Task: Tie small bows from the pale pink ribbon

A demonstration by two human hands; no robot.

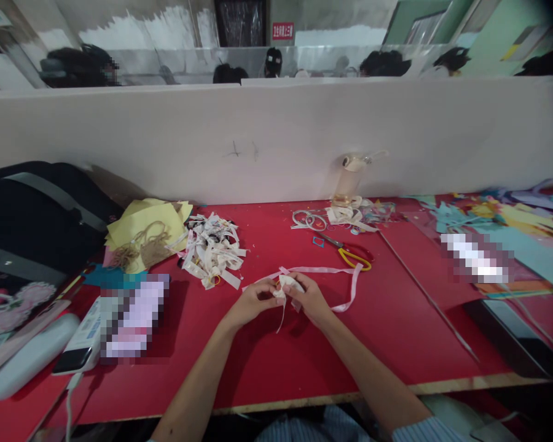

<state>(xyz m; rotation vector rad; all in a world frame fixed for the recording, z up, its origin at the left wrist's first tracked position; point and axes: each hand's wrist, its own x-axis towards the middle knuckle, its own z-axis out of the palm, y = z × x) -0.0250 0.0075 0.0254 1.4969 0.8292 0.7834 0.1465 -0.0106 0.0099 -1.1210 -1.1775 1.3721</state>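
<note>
Both my hands meet over the middle of the red table. My left hand and my right hand are closed in a pinch on a small white folded ribbon piece held between them. A long pale pink ribbon runs from that piece to the right and loops back down on the table. A short tail of ribbon hangs below my fingers.
A pile of white ribbon scraps and yellow paper with twine lie at left. Yellow-handled scissors and a clear bottle sit behind. A black bag is far left, coloured paper at right, other people beyond the white partition.
</note>
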